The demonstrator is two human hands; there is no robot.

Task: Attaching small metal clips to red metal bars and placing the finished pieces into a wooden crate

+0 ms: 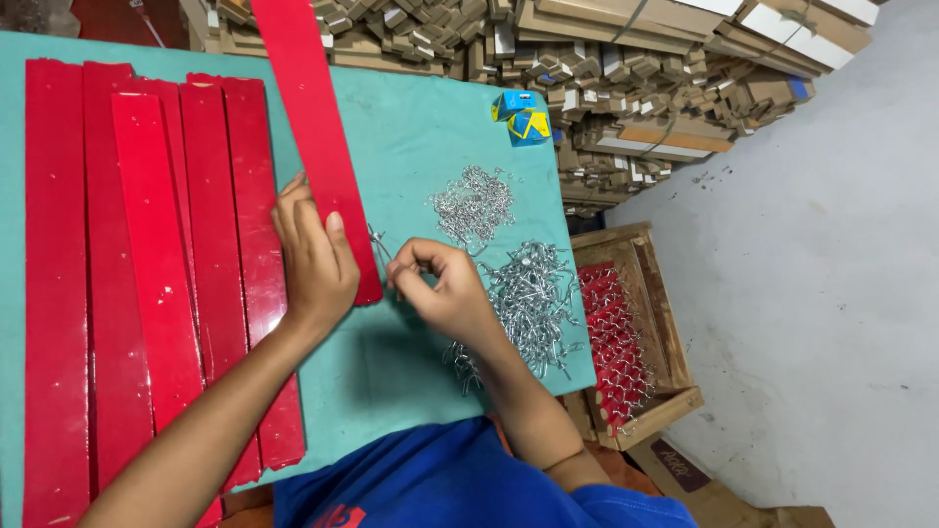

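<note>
Strip (315, 127) lengthwise away, under left hand (313, 259)

Long glossy red strip (318, 127), slanted across teal table, beside silvery hooks (533, 293).

I am looking down at a small workshop, a place of hand assembly: a teal-covered bench (421, 137) carries rows of red lacquered strips (147, 254) and heaps of metal hooks (533, 293), with stacked wooden offcuts (626, 68) and a wooden crate (636, 332) beside the bare concrete floor (812, 274)
</note>
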